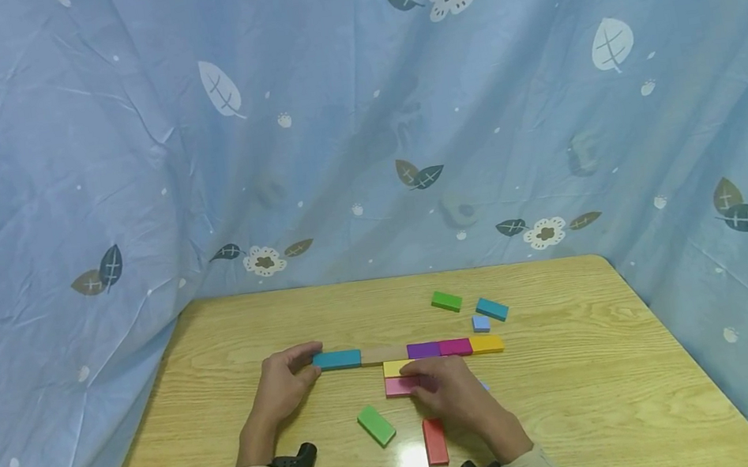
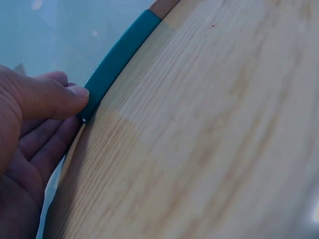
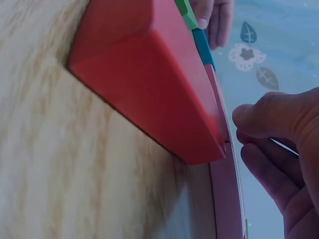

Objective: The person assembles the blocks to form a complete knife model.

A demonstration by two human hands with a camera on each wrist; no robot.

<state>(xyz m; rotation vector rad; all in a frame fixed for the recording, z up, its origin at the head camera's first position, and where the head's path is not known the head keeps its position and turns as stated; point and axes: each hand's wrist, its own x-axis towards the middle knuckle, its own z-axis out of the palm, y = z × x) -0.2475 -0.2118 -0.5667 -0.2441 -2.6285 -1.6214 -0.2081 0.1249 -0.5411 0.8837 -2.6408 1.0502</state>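
A row of blocks lies across the table: a teal block [image 1: 338, 361], a plain wooden block [image 1: 384, 355], then purple [image 1: 423, 350], magenta [image 1: 455, 347] and orange-yellow [image 1: 487, 344] ones. My left hand [image 1: 282, 384] pinches the teal block's left end, thumb on its near face in the left wrist view. Below the row, a yellow block [image 1: 396, 368] and a pink block [image 1: 401, 386] sit side by side, their right parts hidden under my right hand [image 1: 449, 386]. In the right wrist view its fingers are loosely bent close over the pink edge, nothing showing between them.
Nearer me lie a green block [image 1: 376, 425] and a red block [image 1: 435, 442]. Behind the row are another green block [image 1: 447, 301], a blue block [image 1: 492, 309] and a small light-blue block [image 1: 481, 324]. A blue patterned curtain [image 1: 330, 128] hangs beyond the table.
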